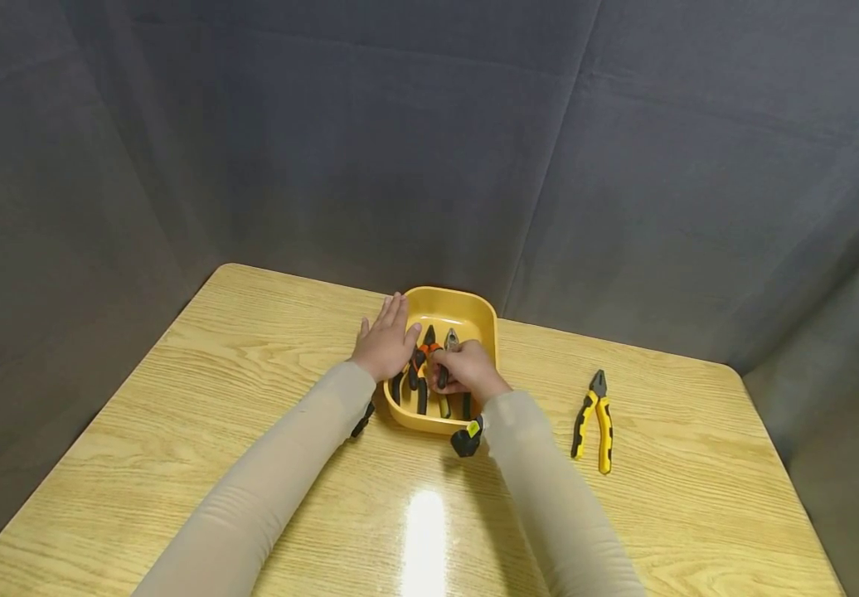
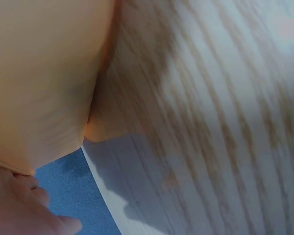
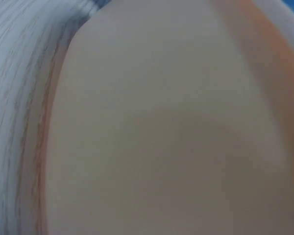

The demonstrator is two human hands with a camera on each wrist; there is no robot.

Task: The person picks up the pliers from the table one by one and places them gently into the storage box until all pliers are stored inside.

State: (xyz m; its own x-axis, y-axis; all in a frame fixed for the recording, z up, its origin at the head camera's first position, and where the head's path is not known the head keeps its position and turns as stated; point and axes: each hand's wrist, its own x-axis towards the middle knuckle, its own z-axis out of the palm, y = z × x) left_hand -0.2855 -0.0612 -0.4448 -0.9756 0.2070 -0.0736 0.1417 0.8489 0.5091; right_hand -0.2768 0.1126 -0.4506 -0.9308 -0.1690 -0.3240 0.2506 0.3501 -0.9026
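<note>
A yellow tray (image 1: 437, 425) stands near the table's back edge with several pliers in it. My left hand (image 1: 385, 344) rests on the tray's left rim, fingers extended; in the left wrist view, part of that hand (image 2: 24, 208) shows below the tray wall (image 2: 44, 93). Inside the tray, my right hand (image 1: 472, 367) grips a pair of pliers (image 1: 451, 338) with a bare metal head and dark handles, partly hidden by the fingers. Just left of it lie pliers with orange and black handles (image 1: 422, 356). The tray wall (image 3: 161, 122) fills most of the right wrist view.
Yellow-and-black pliers (image 1: 595, 419) lie on the wooden table (image 1: 310, 506) to the right of the tray, jaws pointing away. A grey curtain (image 1: 400, 149) hangs close behind the table and along its sides.
</note>
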